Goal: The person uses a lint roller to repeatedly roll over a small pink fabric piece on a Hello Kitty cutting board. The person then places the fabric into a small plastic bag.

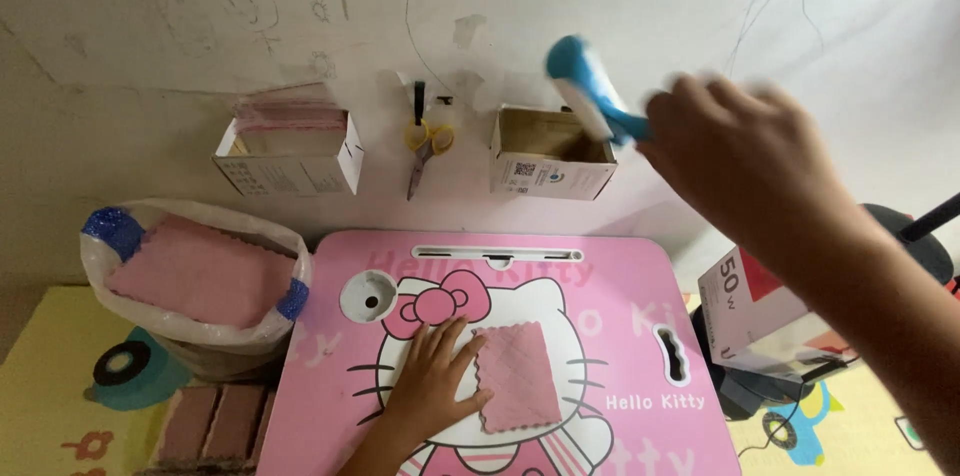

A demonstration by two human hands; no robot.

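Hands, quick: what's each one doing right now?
Left hand: open, flat on the pink table, fingers touching the pink cloth.
Right hand: closed on a blue-and-white tool, raised near the cardboard box.

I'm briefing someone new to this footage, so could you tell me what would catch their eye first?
The bright pink cartoon-cat table fills the lower middle, where the left hand lies flat beside a pink cloth. At upper right, the right hand holds a blurred blue-and-white tool near an open cardboard box on the wall. At left, a white bag holds more pink cloths.
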